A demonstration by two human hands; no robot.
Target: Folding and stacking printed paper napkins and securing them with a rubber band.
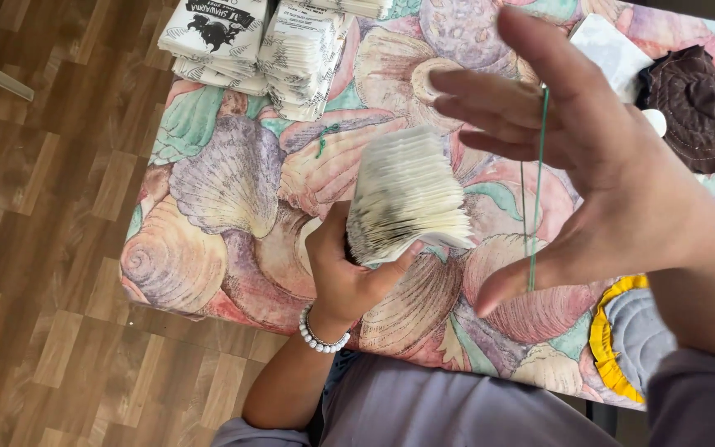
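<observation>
It looks like a room in a home used for handwork. A counter wears a cloth printed with large seashells, standing on a wood-plank floor. Bundles of folded paper bags are stacked at its far edge (quilted fabric pads lie alongside).

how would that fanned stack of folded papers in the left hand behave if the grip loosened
The paper stack already fans wide above the left hand, so it would probably splay and slide apart. It looks light and floppy. The green rubber band stretched on the right hand likely snaps back.
</observation>
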